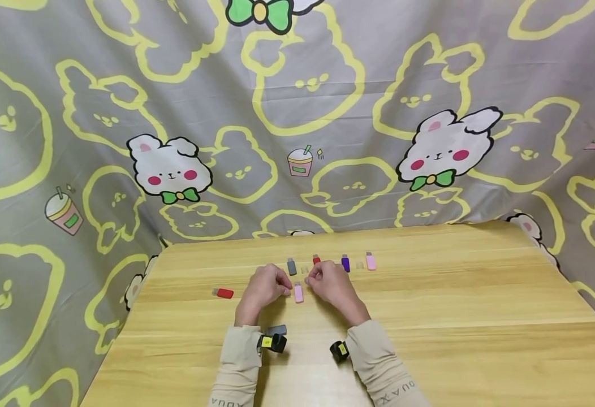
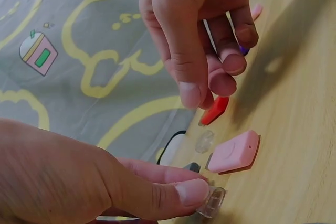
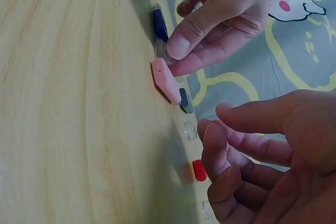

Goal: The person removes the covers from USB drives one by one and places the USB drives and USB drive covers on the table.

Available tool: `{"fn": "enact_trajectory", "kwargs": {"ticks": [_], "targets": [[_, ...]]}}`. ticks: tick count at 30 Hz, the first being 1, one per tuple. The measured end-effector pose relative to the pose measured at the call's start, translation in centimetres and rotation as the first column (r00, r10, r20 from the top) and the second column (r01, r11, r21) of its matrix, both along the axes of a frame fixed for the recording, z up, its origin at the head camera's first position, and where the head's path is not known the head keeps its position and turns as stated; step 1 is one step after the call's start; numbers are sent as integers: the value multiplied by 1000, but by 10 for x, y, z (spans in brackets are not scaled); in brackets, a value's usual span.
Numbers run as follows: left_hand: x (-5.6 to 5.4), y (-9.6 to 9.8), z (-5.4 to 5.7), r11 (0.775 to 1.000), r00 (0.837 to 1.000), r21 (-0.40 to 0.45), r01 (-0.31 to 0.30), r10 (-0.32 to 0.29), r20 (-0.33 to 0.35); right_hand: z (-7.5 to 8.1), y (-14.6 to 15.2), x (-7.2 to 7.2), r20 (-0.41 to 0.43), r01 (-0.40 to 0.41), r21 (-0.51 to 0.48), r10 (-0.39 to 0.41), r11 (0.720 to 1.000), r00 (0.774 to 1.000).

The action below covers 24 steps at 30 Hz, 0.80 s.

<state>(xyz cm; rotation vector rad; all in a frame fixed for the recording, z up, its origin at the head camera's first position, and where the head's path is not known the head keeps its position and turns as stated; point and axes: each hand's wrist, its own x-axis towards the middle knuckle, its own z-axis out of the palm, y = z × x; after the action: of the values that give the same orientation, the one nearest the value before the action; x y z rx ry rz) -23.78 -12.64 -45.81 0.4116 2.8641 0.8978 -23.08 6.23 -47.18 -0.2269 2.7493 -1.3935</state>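
My left hand (image 1: 264,289) pinches a small clear plastic cap (image 2: 212,203) between thumb and fingertip, just left of a pink USB flash drive (image 1: 298,293) lying on the table. On the other side of that drive hovers my right hand (image 1: 332,285); its fingers are loosely curled and hold nothing. Close behind it are a red flash drive (image 1: 316,258) and a purple one (image 1: 345,263), both partly covered by this hand in the head view. A grey flash drive (image 1: 292,266) and another clear cap (image 1: 305,269) lie just beyond the pink drive.
Farther right are a clear cap (image 1: 360,265) and a second pink flash drive (image 1: 371,261). A red flash drive (image 1: 223,293) lies at the left, and a grey one (image 1: 277,329) beside my left wrist. A patterned curtain (image 1: 307,192) borders the wooden table (image 1: 455,299).
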Motion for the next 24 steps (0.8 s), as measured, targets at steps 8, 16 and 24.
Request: {"fn": "enact_trajectory", "kwargs": {"ticks": [8,16,24], "targets": [[-2,-10,6,996,999,77,-38,38,3,1,1,1,11,-29,-20,29,999,1000],[6,-58,38,944,986,301,-134,159,-59,12,-8,9,-104,-199,12,199,980,974],[13,-85,50,883,975,436,-173,217,-55,18,-23,19,-133,-321,19,321,947,938]]}}
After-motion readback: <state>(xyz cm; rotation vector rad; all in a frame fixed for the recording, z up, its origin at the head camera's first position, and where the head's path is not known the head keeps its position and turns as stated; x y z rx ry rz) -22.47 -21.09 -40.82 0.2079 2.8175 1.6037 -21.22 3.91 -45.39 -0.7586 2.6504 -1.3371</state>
